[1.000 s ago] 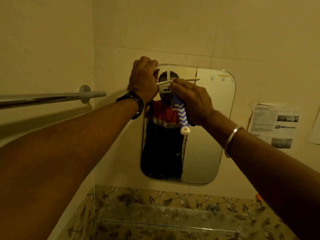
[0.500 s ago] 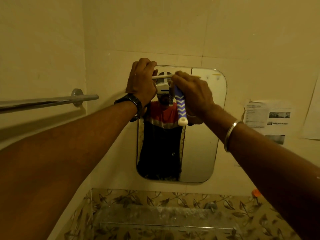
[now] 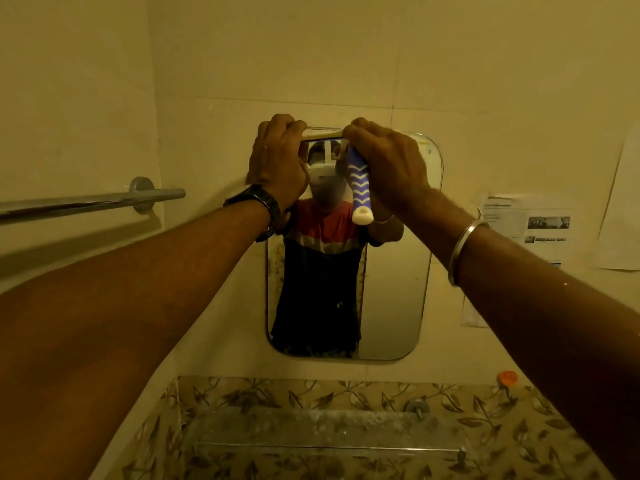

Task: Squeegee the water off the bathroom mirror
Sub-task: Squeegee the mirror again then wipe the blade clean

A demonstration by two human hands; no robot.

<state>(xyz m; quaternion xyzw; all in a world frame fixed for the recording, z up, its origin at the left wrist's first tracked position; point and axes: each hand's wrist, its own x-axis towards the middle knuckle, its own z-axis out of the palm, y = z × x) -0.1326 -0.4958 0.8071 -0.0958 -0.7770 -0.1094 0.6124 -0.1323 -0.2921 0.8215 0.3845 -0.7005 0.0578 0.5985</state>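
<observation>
- At the top edge of the mirror (image 3: 391, 292), the squeegee (image 3: 360, 188) is set with its pale blade bar running level just under the rim, toward the top left corner; the blue-and-white handle hangs down over the glass.
- Right hand (image 3: 388, 164): grip closed round the upper part of the handle, fingers wrapped over the neck where it meets the blade.
- Left hand (image 3: 277, 157): fingers curled shut over the left end of the blade bar at the mirror's top left corner, steadying it. Whether the palm also bears on the wall cannot be told.
- Step in hand, as judged: seating the blade for a downward stroke. No cleared strip or water beads can be made out, so progress cannot be assessed.
- Keep the blade level and in full contact along its length before pulling; a lifted end will likely leave a wet streak.
- Tilt the handle slightly off the glass so the rubber edge trails.
- Pull straight down toward the bottom edge with even pressure, without pausing mid-stroke.
- Release the left hand once the blade tracks cleanly, or let it travel with the bar.
- Overlap the next stroke toward the right edge; the blade appears narrower than the mirror.
- Runoff will likely fall to the glass shelf (image 3: 329, 445) below the bottom edge.
</observation>
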